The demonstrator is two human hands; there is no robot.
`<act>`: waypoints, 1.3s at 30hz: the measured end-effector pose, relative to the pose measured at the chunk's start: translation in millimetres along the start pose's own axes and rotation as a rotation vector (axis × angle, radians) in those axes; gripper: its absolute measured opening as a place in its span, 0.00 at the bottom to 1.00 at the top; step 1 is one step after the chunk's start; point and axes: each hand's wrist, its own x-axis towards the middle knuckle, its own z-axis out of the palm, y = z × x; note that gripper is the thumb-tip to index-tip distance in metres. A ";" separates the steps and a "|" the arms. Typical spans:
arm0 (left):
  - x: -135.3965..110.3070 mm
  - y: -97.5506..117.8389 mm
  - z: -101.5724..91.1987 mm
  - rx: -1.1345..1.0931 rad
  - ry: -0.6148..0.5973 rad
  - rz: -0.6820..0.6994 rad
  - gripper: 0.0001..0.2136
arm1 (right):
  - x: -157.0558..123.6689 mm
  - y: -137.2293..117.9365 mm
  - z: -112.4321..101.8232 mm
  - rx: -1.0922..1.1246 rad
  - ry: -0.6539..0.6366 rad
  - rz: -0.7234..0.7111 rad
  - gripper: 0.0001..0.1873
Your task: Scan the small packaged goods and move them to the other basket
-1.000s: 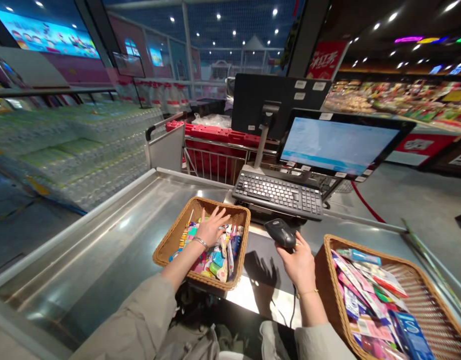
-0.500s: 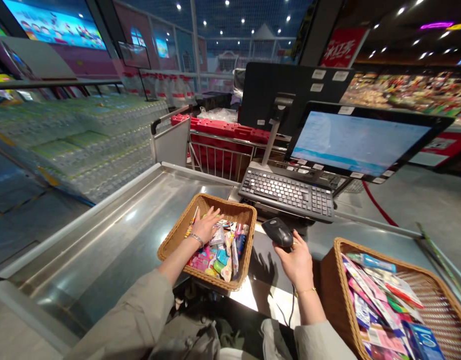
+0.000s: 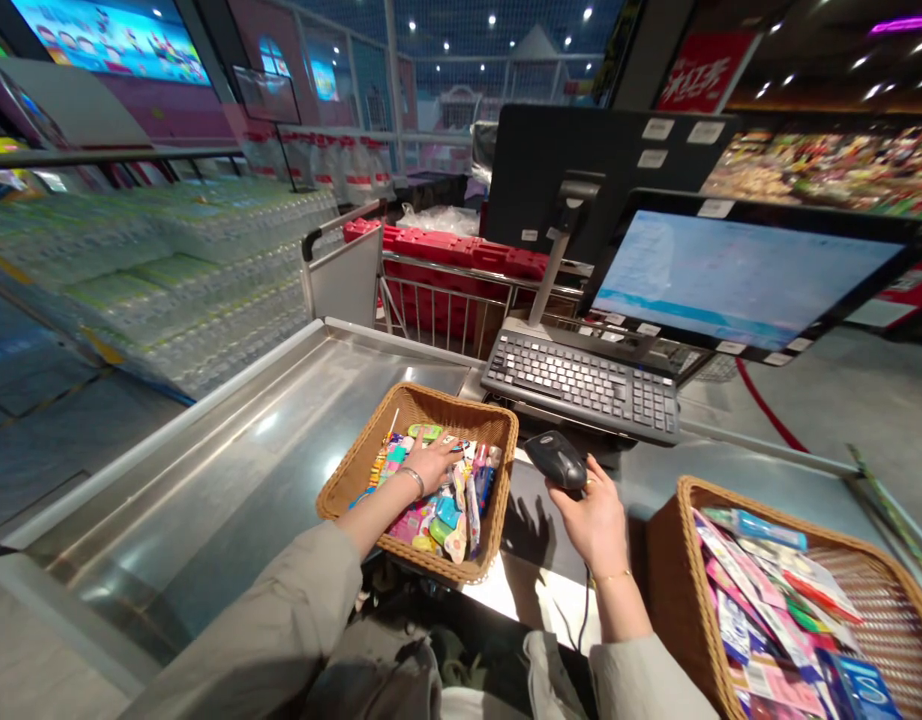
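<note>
My left hand reaches into a wicker basket, palm down with its fingers spread over small packaged goods. Around it lie pens, a light-blue item and a green item near the basket's far side. The fingertips partly hide what lies beneath them. To the right of this basket, my right hand is closed around a black barcode scanner, held above the counter with its cord hanging below.
A keyboard and a lit monitor stand beyond the scanner. At right sits a second wicker basket holding packaged goods. The metal counter has a raised edge. Behind it is a shopping cart with red crates.
My left hand has shifted right within the basket, uncovering goods on the left and the green item. My right hand keeps the scanner in nearly the same place. The view has turned slightly.
</note>
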 end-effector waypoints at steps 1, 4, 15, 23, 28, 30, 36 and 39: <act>1.7 1.8 1.7 0.005 -0.007 0.022 0.21 | 0.0 0.5 -0.4 0.002 0.003 0.001 0.15; 5.7 7.3 7.7 0.025 -0.019 0.094 0.16 | -0.2 1.7 -2.3 0.007 0.012 0.006 0.14; 18.3 17.6 33.0 0.142 0.045 0.236 0.09 | -2.8 6.7 -9.2 0.021 0.040 0.041 0.15; 16.0 10.0 21.0 0.158 0.123 0.319 0.10 | -3.7 7.3 -12.0 0.042 0.055 0.047 0.14; 7.4 0.6 4.1 0.114 0.139 0.208 0.10 | -3.6 8.2 -12.8 0.056 0.060 0.041 0.13; 3.2 -3.6 -2.0 0.067 0.094 0.082 0.08 | -3.6 8.1 -12.3 0.063 0.060 0.035 0.13; -5.7 -14.4 -4.8 0.015 0.035 -0.153 0.10 | -4.0 7.7 -9.6 0.077 0.048 0.012 0.14; -7.1 -18.1 -2.3 0.011 0.056 -0.236 0.09 | -4.5 7.6 -9.5 0.080 0.045 0.007 0.14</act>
